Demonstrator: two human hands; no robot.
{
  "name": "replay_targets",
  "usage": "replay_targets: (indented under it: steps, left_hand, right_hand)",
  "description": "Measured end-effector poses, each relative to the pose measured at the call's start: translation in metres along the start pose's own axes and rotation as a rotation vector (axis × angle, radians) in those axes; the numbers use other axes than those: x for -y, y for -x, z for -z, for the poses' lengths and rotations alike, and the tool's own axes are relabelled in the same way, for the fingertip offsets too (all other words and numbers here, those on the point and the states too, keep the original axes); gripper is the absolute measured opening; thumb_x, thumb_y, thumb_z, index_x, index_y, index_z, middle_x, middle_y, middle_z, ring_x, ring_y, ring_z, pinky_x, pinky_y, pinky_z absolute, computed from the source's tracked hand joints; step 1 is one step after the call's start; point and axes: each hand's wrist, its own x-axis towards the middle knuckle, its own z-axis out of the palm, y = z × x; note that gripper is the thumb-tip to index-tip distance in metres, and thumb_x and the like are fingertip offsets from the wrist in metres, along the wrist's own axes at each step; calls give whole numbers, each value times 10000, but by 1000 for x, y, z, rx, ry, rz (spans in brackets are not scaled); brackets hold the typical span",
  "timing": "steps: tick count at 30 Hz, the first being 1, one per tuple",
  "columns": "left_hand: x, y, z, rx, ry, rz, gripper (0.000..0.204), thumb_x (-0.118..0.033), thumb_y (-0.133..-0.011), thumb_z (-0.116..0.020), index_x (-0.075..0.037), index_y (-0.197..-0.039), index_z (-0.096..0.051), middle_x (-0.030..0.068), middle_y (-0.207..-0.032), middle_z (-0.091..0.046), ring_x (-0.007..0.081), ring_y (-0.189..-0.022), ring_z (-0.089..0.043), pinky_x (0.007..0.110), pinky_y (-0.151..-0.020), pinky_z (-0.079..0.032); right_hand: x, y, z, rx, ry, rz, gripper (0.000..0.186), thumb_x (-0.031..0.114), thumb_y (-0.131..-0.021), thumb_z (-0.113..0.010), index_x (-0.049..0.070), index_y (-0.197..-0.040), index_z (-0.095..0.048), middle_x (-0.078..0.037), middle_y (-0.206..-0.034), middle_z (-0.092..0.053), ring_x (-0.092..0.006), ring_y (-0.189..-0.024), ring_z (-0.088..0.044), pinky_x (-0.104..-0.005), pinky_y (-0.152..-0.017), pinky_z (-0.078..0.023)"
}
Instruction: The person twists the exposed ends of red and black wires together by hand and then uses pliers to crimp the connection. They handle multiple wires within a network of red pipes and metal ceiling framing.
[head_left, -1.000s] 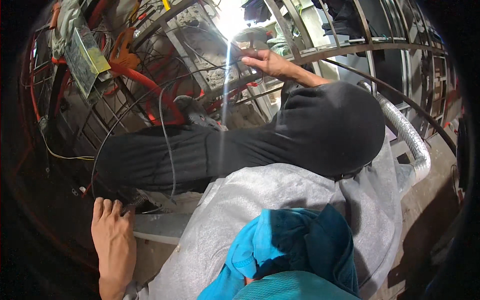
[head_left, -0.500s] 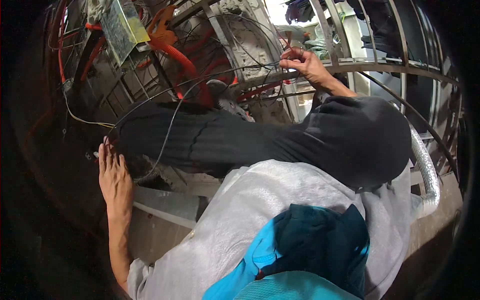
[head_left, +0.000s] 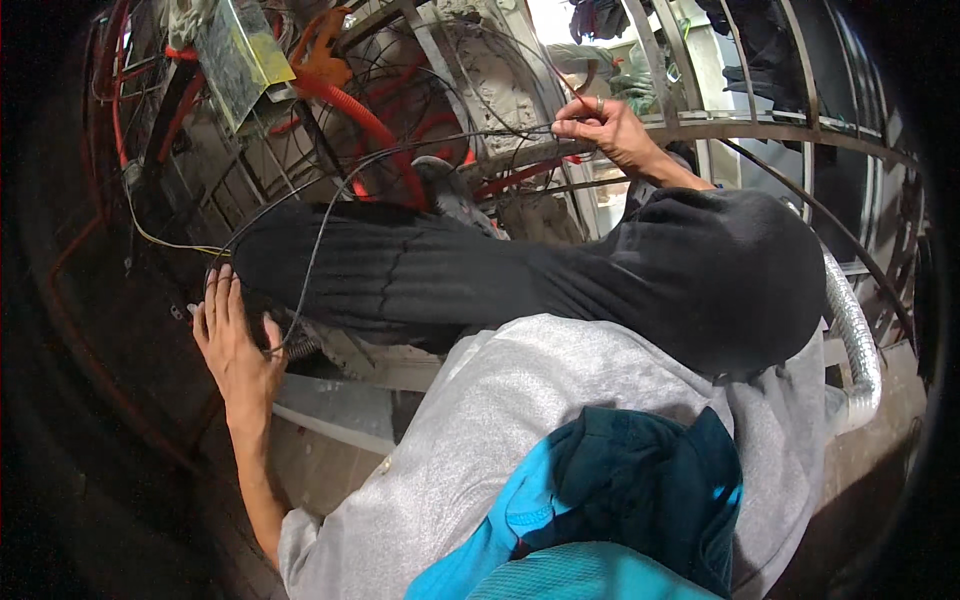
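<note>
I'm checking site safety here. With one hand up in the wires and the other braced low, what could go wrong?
The right hand pinches thin dark wires among tangled cables and orange conduit; a tug could snag or pull a neighbour loose. A wire also loops down to the left hand, which may catch it. The leaning, one-handed brace could slip.

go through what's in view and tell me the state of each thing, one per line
left hand: open, fingers spread, pressed flat on the dark surface
right hand: closed, pinching a thin wire
black cable: slack, looping between the hands
orange conduit: bent
silver duct: curved
</note>
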Motion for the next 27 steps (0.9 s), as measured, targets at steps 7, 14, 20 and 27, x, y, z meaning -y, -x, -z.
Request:
replay_targets:
  steps: [7, 14, 20, 27]
  left_hand:
    - [-15, -6, 42, -103, 1110, 53, 240, 20, -1048, -480, 56, -1252, -602, 155, -1074, -709, 217, -1030, -701, 381, -981, -531]
    - [-38, 12, 31, 350, 2455, -323, 277, -117, -1052, -495, 105, -1107, -649, 244, -934, -733, 320, -779, -744, 416, -771, -621]
    - [-29, -6, 88, 1180, 876, -363, 453, -374, -960, -602, 47, -867, -743, 235, -853, -717, 389, -869, -681, 439, -993, -492]
    - [12, -21, 30, 1, -566, 1, 517, 0, -858, -598, 32, -1374, -577, 213, -1417, -570, 308, -1410, -491, 439, -1214, -351]
  right_hand:
    - [-12, -3, 6, -51, 32, -33, 322, 321, -905, -822, 83, -1107, -742, -12, -814, -709, -32, -640, -584, -211, -462, -436]
    - [-21, -6, 7, -21, 23, 48, 386, 345, -865, -854, 94, -1139, -750, -10, -785, -681, -56, -656, -568, -224, -471, -453]
    - [7, 6, 0, -119, -57, -76, 258, 197, -910, -813, 37, -1094, -728, -49, -988, -752, -100, -870, -690, -237, -780, -535]
    - [-5, 3, 3, 53, -75, -20, 295, 316, -905, -813, 84, -1083, -772, -28, -1014, -771, -103, -955, -674, -282, -830, -517]
